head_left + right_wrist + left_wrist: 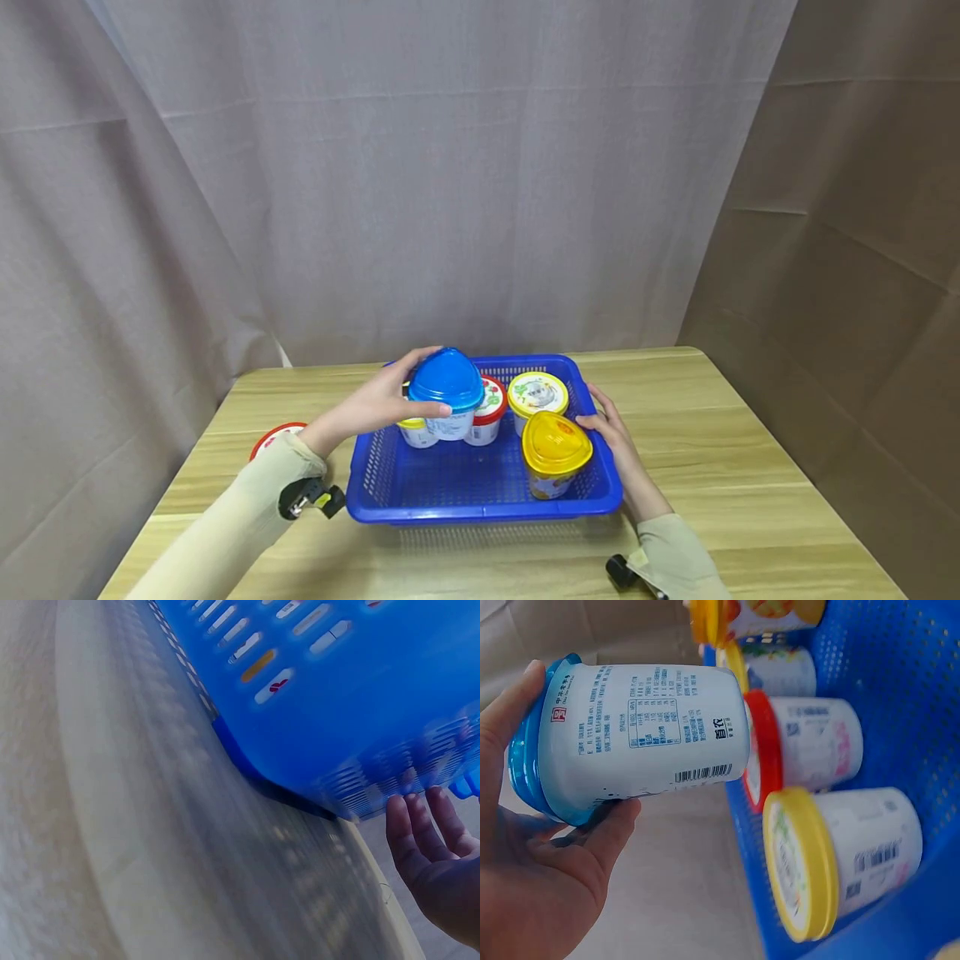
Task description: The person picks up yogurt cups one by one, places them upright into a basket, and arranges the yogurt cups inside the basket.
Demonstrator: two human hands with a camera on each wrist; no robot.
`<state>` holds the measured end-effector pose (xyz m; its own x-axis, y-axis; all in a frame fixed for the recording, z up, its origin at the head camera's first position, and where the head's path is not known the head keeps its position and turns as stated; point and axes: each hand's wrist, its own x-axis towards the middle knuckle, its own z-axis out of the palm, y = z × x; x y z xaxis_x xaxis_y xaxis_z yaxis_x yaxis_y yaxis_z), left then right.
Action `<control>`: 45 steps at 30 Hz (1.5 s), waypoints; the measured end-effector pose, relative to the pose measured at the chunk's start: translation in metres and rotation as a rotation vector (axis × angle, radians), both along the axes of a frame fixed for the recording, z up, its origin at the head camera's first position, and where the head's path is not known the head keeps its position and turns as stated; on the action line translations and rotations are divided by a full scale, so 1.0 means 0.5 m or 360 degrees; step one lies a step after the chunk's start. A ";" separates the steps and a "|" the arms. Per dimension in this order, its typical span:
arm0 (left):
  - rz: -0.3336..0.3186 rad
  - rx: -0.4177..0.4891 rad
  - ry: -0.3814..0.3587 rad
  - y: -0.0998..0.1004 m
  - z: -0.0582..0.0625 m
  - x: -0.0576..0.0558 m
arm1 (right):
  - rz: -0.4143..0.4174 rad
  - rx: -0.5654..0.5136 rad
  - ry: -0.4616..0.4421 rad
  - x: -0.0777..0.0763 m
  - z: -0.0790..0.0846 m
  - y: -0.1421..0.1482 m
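My left hand (378,402) grips a white yogurt tub (645,742) by its rounded-triangular blue lid (447,379), thumb on the near side. The tub is over the left-middle of a blue plastic basket (480,510), overlapping the tubs behind it. At the basket's right side, my right hand (618,437) holds the rim, thumb over it and fingers (405,832) against the outer wall. Inside are a yellow-lidded tub (870,847), a red-lidded tub (491,398), another round yellow-lidded tub (538,393), and a triangular yellow-lidded tub (557,446) at front right.
The basket stands on a wood-grain table (720,467). A round red-rimmed lid (277,433) shows left of the basket, partly behind my left forearm. Grey curtain (480,183) hangs behind the table, with a brownish one (847,275) along the right.
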<state>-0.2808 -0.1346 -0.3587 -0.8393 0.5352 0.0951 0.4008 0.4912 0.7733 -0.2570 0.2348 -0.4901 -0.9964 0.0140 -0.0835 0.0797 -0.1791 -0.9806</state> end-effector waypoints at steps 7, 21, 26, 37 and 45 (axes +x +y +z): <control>-0.0066 -0.0100 0.0006 0.042 -0.021 0.004 | 0.0004 0.0003 0.0001 0.000 0.002 0.003; -0.0255 -0.0231 -0.0021 0.091 -0.055 0.018 | -0.0003 -0.0024 0.0035 0.007 0.002 -0.006; -0.0319 -0.0274 -0.0046 0.097 -0.062 0.015 | -0.0004 -0.0032 0.0047 0.007 0.001 -0.007; -0.0445 -0.0357 -0.0075 0.109 -0.073 -0.003 | -0.0016 -0.0031 0.0051 0.007 0.002 -0.004; -0.0486 -0.0369 -0.0148 0.112 -0.078 -0.006 | -0.0024 -0.0047 0.0046 0.007 0.001 -0.006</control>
